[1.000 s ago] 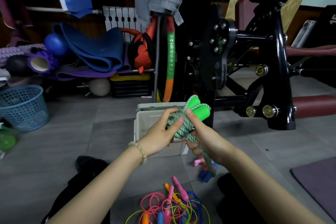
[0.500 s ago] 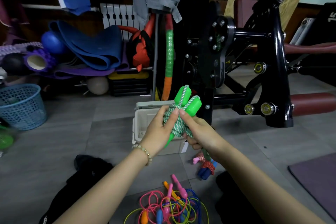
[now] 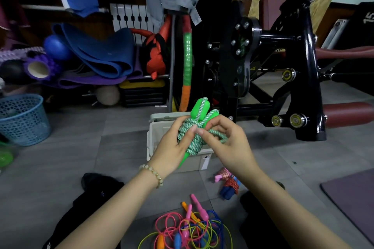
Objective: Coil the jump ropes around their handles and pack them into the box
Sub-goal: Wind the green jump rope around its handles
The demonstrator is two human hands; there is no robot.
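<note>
My left grip [image 3: 172,147] is wrapped round the green-and-white braided jump rope [image 3: 192,141], its fingers curled over the coils that bind the two bright green plastic handles [image 3: 199,110]. My right grip [image 3: 232,147] pinches the last loose loop of that cord, just beside the bundle. The bundle is up in the air, in front of the open pale plastic box [image 3: 154,139], which stands on the grey tiled floor [image 3: 81,157].

I judge the step to be locking off the tail. To do it well, I want the left grip pressing on the upper wraps so none slackens. Meanwhile the right draws the loop snug and tucks it under a tight turn, close to the handles' middle and not over their ends, where it could slip off. I should pull along the cord, not sideways. Only once the tail holds by itself should the bundle go into the box.

The tangle of thin coloured ropes [image 3: 190,228], at the floor's near edge, is not yet coiled.
</note>
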